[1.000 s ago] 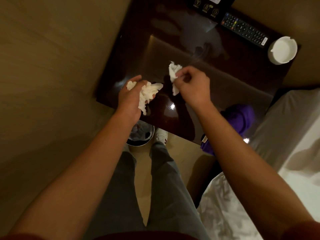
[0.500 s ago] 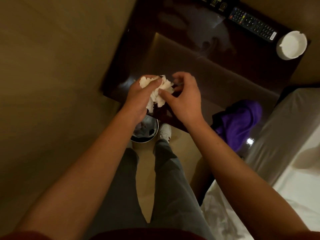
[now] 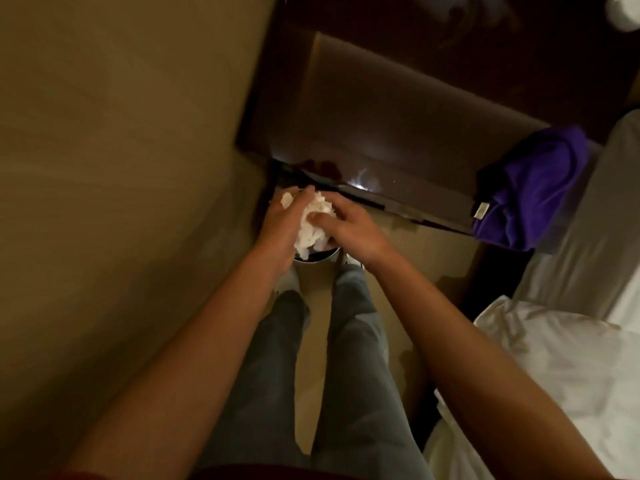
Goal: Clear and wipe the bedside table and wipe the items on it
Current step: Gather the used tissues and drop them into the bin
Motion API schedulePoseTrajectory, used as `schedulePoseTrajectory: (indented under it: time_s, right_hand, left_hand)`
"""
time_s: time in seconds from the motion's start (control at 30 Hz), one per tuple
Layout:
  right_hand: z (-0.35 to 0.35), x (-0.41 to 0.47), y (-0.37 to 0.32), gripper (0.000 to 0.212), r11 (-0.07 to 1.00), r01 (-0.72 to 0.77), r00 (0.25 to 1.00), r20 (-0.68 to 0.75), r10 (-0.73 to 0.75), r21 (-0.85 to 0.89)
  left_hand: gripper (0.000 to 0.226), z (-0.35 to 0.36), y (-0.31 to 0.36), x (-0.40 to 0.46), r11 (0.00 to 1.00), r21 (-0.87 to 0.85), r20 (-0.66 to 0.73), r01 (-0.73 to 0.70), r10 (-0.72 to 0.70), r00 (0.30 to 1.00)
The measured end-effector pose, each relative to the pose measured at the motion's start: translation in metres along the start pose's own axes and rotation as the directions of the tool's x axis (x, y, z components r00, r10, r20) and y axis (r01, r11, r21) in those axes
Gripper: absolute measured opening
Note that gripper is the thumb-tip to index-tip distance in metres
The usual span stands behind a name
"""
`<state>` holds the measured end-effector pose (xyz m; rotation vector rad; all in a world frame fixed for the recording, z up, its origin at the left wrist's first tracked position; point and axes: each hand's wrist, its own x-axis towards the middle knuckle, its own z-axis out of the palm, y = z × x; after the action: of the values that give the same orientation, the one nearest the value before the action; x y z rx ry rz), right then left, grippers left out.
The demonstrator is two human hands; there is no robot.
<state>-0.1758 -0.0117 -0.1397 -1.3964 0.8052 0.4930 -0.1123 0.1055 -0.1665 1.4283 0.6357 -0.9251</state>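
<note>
left hand (image 3: 277, 225): fingers curled round tissue wad (image 3: 313, 223)
right hand (image 3: 349, 230): grip pinching same wad from the right
wad: between both hands, above bin (image 3: 317, 256), off the worktop (image 3: 398, 126)
purple cloth (image 3: 530, 188): worktop's right edge
ashtray (image 3: 625, 10): far right corner

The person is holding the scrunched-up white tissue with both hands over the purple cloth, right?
Not quite. Both hands, left hand and right hand, hold the white tissue over the bin on the floor, not the purple cloth. The head view shows it.
</note>
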Motion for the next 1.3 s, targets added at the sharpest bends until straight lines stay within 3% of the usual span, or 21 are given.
schedulePoseTrajectory:
  time_s: [0.13, 0.27, 0.37, 0.47, 0.63, 0.73, 0.83, 1.0, 1.17, 1.3]
  right_hand:
    - [0.025, 0.009, 0.048, 0.032, 0.995, -0.093, 0.995, -0.047, 0.091, -0.043]
    - [0.038, 0.023, 0.092, 0.027, 0.976, -0.217, 0.968, -0.125, 0.217, 0.009]
    - [0.045, 0.041, 0.122, 0.014, 0.964, -0.265, 0.95, -0.164, 0.267, 0.036]
    - [0.049, 0.064, 0.148, 0.015, 0.95, -0.306, 0.933, -0.178, 0.312, 0.057]
    - [0.05, 0.112, 0.188, 0.041, 0.912, -0.367, 0.884, -0.236, 0.404, 0.185]
    - [0.049, 0.137, 0.191, 0.056, 0.882, -0.381, 0.872, -0.211, 0.442, 0.276]
    - [0.047, 0.153, 0.184, 0.066, 0.873, -0.423, 0.861, -0.194, 0.471, 0.241]
    - [0.042, 0.154, 0.173, 0.064, 0.877, -0.428, 0.864, -0.186, 0.468, 0.218]
    - [0.037, 0.133, 0.164, 0.053, 0.882, -0.436, 0.856, -0.222, 0.468, 0.178]
    - [0.029, 0.099, 0.144, 0.009, 0.898, -0.383, 0.889, -0.177, 0.422, 0.215]
  left_hand:
    - [0.052, -0.017, -0.047, 0.015, 0.98, 0.198, -0.024, 0.024, -0.019, 1.0]
    - [0.03, -0.025, -0.084, 0.031, 0.94, 0.337, -0.048, 0.059, -0.045, 0.998]
    - [0.029, -0.033, -0.103, 0.052, 0.826, 0.564, -0.054, 0.018, 0.016, 0.998]
    - [0.034, -0.037, -0.119, 0.074, 0.739, 0.672, -0.061, 0.038, 0.004, 0.998]
    - [0.053, -0.037, -0.143, 0.118, 0.781, 0.623, -0.096, 0.049, 0.014, 0.995]
    - [0.072, -0.035, -0.149, 0.14, 0.731, 0.68, -0.136, 0.066, 0.036, 0.99]
    - [0.074, -0.036, -0.148, 0.156, 0.718, 0.692, -0.171, 0.073, 0.065, 0.983]
    - [0.058, -0.037, -0.14, 0.153, 0.673, 0.739, -0.158, 0.041, 0.114, 0.981]
    - [0.047, -0.039, -0.136, 0.137, 0.701, 0.711, -0.129, 0.064, 0.041, 0.991]
    - [0.03, -0.03, -0.126, 0.109, 0.737, 0.675, -0.155, 0.031, 0.1, 0.983]
